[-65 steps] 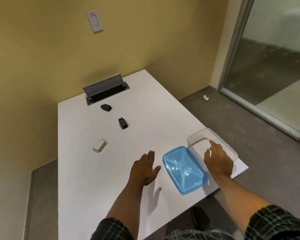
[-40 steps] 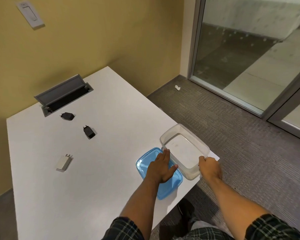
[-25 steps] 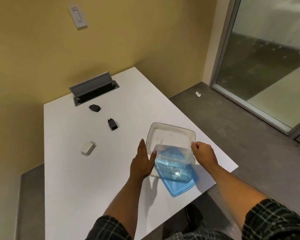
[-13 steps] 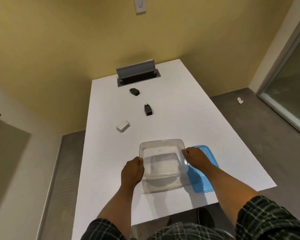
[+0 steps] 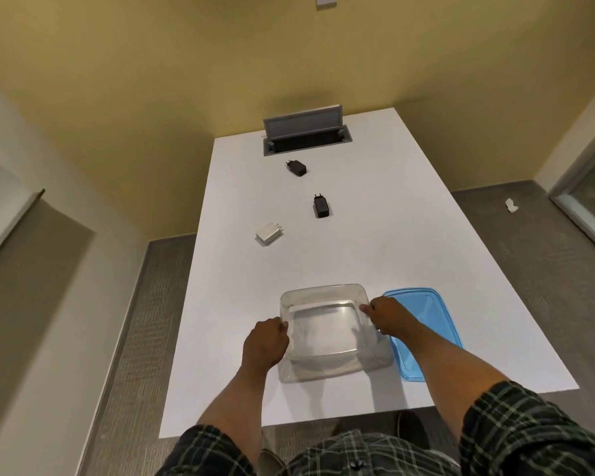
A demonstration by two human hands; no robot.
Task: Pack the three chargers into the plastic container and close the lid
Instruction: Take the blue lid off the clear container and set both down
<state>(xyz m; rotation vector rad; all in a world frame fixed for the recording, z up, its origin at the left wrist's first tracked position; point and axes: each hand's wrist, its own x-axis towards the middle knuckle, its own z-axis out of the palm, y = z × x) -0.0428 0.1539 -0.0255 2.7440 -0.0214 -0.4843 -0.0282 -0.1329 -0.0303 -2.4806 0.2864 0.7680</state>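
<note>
The clear plastic container (image 5: 323,297) stands empty on the white table near its front edge. My left hand (image 5: 266,345) grips its left wall and my right hand (image 5: 385,317) grips its right wall. The blue lid (image 5: 426,314) lies flat just right of the container, partly under my right forearm. Three chargers lie farther back: a white charger (image 5: 268,233) at the left, a black charger (image 5: 321,206) in the middle, and a second black charger (image 5: 296,167) nearest the far end.
A grey cable box with its flap raised (image 5: 304,134) is set into the table's far end (image 5: 375,201). Yellow walls stand behind and to the left. Grey carpet surrounds the table, with a small white scrap (image 5: 511,205) on it at right.
The container was lifted from the table's right edge, carried over the blue lid and set down left of it, held by both hands. The view has swung to face the table squarely.
</note>
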